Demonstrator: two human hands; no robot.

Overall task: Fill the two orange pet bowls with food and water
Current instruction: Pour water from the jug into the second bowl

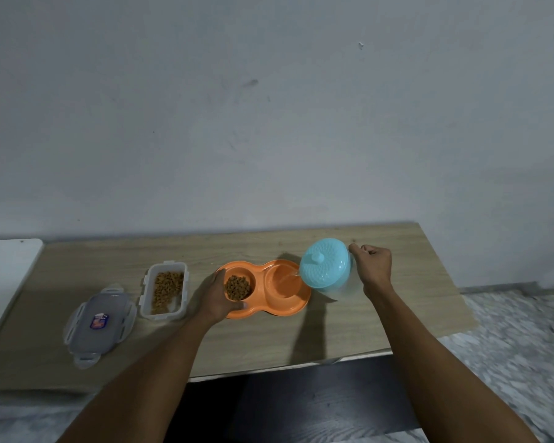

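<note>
An orange double pet bowl [296, 306] sits mid-table. Its left cup holds brown kibble [237, 286]. Its right cup [283, 282] holds water, and a thin stream falls into it from the spout of a tilted jug with a turquoise lid [325, 266]. My right hand [373, 266] grips the jug's handle from the right, fingers curled. My left hand [218, 298] holds the bowl's left end, thumb on the front rim and fingers round the far side.
A clear plastic food box [147, 295] with kibble stands left of the bowl. Its lid [98, 324] lies flat further left, close to the table's front edge. A white surface [4, 273] adjoins the wooden table [381, 327] at left. A wall runs behind.
</note>
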